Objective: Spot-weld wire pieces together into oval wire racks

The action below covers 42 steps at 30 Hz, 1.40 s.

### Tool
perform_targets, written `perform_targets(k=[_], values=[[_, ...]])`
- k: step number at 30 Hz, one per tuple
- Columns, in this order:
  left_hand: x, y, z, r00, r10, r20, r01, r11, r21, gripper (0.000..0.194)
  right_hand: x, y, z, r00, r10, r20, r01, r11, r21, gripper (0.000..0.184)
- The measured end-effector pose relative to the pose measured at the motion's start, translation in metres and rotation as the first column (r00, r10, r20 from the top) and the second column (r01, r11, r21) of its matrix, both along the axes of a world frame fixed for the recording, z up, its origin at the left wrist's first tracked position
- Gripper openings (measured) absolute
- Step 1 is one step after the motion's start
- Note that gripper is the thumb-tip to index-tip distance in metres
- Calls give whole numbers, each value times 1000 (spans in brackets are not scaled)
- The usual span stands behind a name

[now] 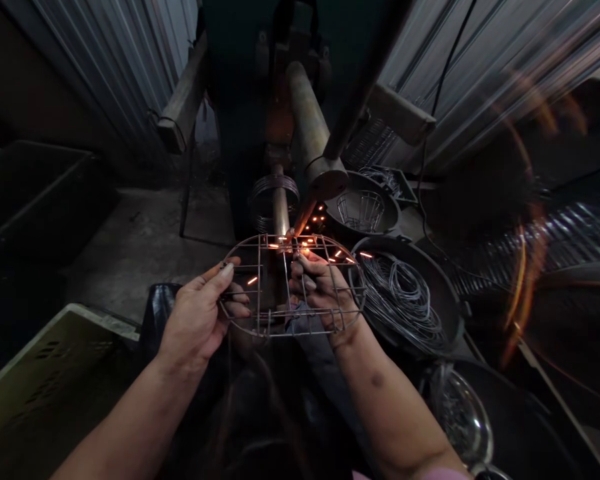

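Both hands hold an oval wire basket frame (267,312) made of thin crossed rods. My left hand (210,300) pinches its left rim between thumb and fingers. My right hand (323,287) reaches in from the right, its fingers closed around a wire near the middle of the frame. The far rim sits between the upper electrode (305,215) and the lower electrode (281,210) of a spot welder (313,133). Orange sparks fly from that contact point. What exactly the right fingertips grip is partly hidden by the wires.
A coil of wire rings (261,200) hangs round the lower arm. At right stand a basin with looped wires (405,300) and another basin holding a wire basket (363,210). A yellowish plastic crate (75,320) is at left. Sparks streak far right.
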<state>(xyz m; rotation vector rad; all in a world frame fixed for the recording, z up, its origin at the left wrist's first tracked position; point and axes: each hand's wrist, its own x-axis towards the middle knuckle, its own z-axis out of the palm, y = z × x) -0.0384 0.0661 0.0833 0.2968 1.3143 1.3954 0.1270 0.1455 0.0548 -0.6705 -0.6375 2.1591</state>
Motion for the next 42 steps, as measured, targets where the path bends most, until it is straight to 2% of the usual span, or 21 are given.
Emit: perform_targets(k=[5, 13, 23, 26, 29, 33, 35, 37, 38, 40, 42], values=[[4, -1, 0, 1000, -8, 17, 8, 1000, -20, 34, 5, -6, 3, 999, -27, 20, 27, 999, 28, 11], [13, 6, -1, 995, -52, 80, 52, 999, 0, 33, 16, -8, 12, 997, -69, 47, 70, 997, -29, 14], [14, 9, -1, 994, -60, 88, 57, 998, 36, 33, 17, -4, 5, 995, -86, 56, 87, 996, -20, 11], [13, 0, -8, 992, -96, 84, 93, 995, 36, 36, 22, -9, 2, 997, -55, 45, 53, 997, 47, 12], [12, -14, -20, 981, -148, 126, 147, 989, 16, 38, 30, -25, -8, 996, -38, 76, 29, 994, 108, 14], [17, -33, -43, 968, -177, 178, 192, 979, -70, 33, 54, -53, -37, 956, 5, 293, -30, 996, 80, 27], [23, -40, -56, 971, -174, 162, 192, 976, -102, 31, 80, -64, -57, 908, -21, 419, 8, 999, 33, 34], [29, -47, -69, 973, -164, 161, 183, 976, -115, 31, 118, -75, -77, 786, -135, 603, 160, 987, 13, 33], [31, -51, -75, 972, -164, 168, 186, 974, -126, 31, 141, -81, -86, 680, -203, 705, 260, 965, 27, 31], [33, -58, -86, 960, -211, 186, 239, 960, -143, 29, 190, -98, -101, 403, -301, 864, 441, 891, 105, 26], [33, -63, -94, 944, -290, 161, 317, 930, -185, 30, 238, -118, -114, 165, -314, 935, 562, 809, 173, 21]])
